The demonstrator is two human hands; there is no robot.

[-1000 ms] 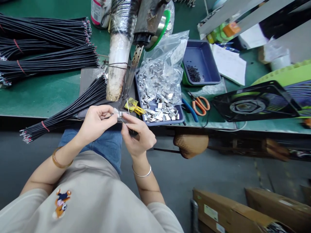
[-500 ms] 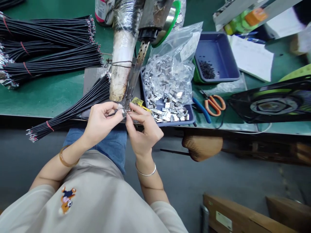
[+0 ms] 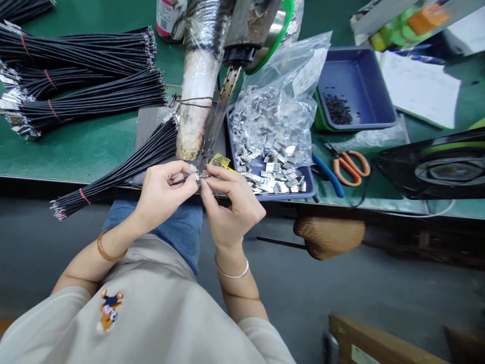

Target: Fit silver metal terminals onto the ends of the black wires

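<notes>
My left hand (image 3: 161,194) is closed in a pinch on a thin black cable (image 3: 181,181), near its end. Opposite it, my right hand (image 3: 237,207) pinches a small silver metal connector (image 3: 204,173). The fingertips of both hands nearly meet at the bench edge, so the joint between cable and connector is mostly hidden. Just above them a metal nozzle (image 3: 217,124) slants down, beside a stained white tube (image 3: 193,111). To the left lies a bundle of black cables (image 3: 131,159) tied with a red band.
A blue tray (image 3: 311,184) at the right holds loose metal connectors and a clear bag (image 3: 278,119) of more. Beyond are a second blue tray (image 3: 373,76) with small black parts, orange-handled scissors (image 3: 350,169) and a black fan (image 3: 439,169). Tied cable bundles (image 3: 94,98) lie back left.
The view has shifted, so the bench and hands appear slightly farther right. Both hands stay together below the nozzle, still pinching, with my right fingertips a little closer to my left.
</notes>
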